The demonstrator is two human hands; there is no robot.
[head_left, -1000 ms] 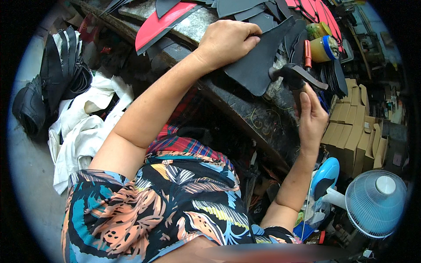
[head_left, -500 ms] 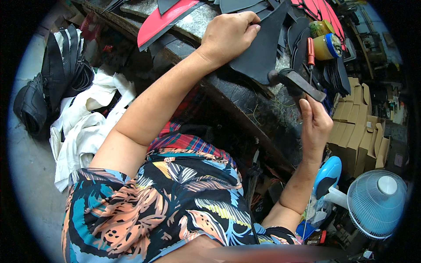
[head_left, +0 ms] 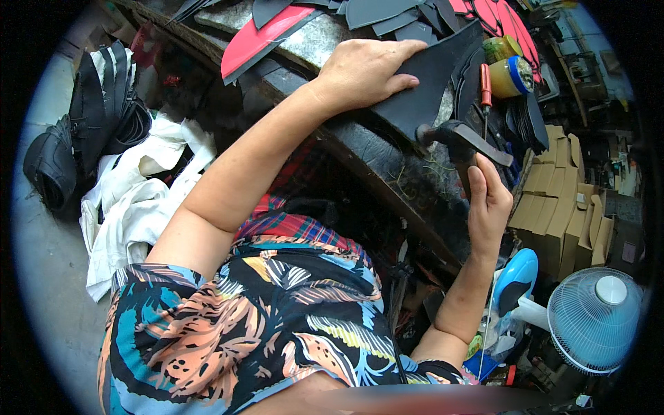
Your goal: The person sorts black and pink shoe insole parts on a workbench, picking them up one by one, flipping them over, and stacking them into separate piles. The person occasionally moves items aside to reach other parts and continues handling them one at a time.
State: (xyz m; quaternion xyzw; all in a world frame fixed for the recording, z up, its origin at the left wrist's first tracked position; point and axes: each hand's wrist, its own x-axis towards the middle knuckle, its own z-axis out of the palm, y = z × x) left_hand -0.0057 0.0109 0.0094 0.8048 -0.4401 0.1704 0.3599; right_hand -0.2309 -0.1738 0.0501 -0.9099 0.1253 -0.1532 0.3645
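Observation:
My left hand [head_left: 366,72] rests on a dark, flexible sheet piece [head_left: 443,72] on the workbench. Its thumb and forefinger are stretched apart, the thumb lying across the sheet; the other fingers are hidden. In my right hand [head_left: 491,204] is a hammer [head_left: 474,140], gripped by its wooden handle. The round face of the hammer head is over the near corner of the dark sheet; whether they touch I cannot tell. A red-handled screwdriver [head_left: 485,86] stands just beyond the hammer.
Two jars [head_left: 510,76] of yellowish stuff stand at the bench's far right. Red pieces [head_left: 266,38] and several dark cut pieces [head_left: 384,15] lie along the back. Cardboard boxes [head_left: 553,183] and a fan [head_left: 595,321] are at the right, white cloth [head_left: 142,194] at the left.
My left thumb has spread away from the forefinger, and that hand sits slightly lower. The dark sheet has shifted and turned a little. The hammer has moved slightly left with my right hand.

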